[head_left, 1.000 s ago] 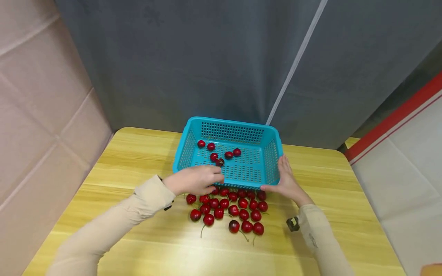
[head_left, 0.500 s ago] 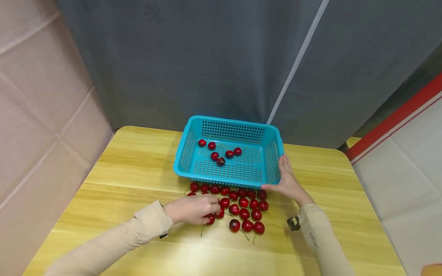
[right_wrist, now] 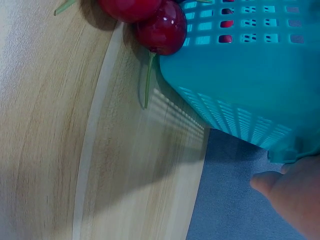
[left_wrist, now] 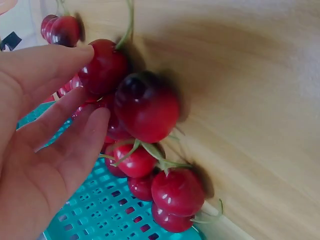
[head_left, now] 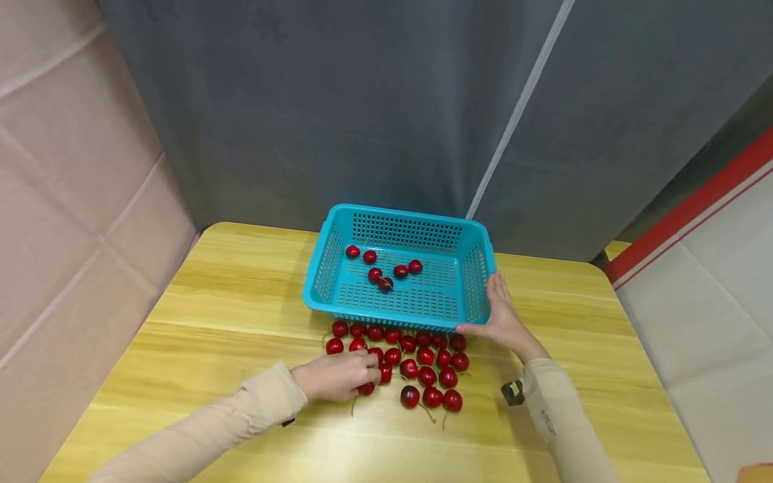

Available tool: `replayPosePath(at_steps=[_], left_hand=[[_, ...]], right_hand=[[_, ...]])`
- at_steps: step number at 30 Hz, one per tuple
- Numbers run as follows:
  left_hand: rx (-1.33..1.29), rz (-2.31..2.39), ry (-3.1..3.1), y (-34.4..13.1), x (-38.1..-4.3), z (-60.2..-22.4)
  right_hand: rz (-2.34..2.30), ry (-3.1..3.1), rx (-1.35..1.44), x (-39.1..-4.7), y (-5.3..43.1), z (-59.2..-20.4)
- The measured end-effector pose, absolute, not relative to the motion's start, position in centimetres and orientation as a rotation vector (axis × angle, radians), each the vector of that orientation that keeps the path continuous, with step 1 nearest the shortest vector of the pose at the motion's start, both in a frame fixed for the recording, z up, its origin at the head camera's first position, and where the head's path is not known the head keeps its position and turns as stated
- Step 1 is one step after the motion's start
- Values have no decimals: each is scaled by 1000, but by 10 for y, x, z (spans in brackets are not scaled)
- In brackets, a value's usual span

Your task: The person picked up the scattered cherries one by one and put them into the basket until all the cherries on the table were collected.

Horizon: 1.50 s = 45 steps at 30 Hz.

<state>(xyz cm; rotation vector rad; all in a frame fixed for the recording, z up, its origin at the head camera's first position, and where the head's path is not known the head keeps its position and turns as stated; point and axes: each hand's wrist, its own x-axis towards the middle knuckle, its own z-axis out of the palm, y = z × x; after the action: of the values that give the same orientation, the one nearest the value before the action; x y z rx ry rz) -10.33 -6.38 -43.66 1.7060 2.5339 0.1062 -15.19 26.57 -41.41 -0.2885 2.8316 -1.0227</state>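
Observation:
My left hand (head_left: pixel 341 374) is low over the left part of a spread of red cherries (head_left: pixel 426 376) on the table. In the left wrist view its thumb touches a stemmed cherry (left_wrist: pixel 105 67), and the other fingers lie loosely extended beside it. A darker cherry (left_wrist: pixel 146 107) sits close by. My right hand (head_left: pixel 506 325) rests against the near right corner of a blue plastic basket (head_left: pixel 398 315), thumb at the front and fingers along the outer right wall. Several cherries (head_left: pixel 385 284) lie inside the basket. My left fingertips are partly hidden in the head view.
The wooden table (head_left: pixel 241 282) has its far edge against a dark grey curtain (head_left: pixel 302 121). A pale panel wall (head_left: pixel 78 168) stands to the left. On the right is a white surface (head_left: pixel 718 295) with a red border. Some cherries touch the basket's front.
My left hand has come back from above the basket's near left rim to the cherries in front of it. The right hand has stayed at the basket's corner.

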Motion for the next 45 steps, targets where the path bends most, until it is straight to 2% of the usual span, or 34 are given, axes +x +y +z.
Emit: replayPosePath(at_steps=[29,38,45], left_hand=[[1709,89,2522,-57,-102,-444],[1706,135,2502,-56,-103,-433],[1750,203,2475,-52,-109,-404]], right_hand=[[-1031,2825,-271,-152,265,-414],[-1040,2827,-278,-152,266,-413],[-1030,2825,-271,-151,265,-412]])
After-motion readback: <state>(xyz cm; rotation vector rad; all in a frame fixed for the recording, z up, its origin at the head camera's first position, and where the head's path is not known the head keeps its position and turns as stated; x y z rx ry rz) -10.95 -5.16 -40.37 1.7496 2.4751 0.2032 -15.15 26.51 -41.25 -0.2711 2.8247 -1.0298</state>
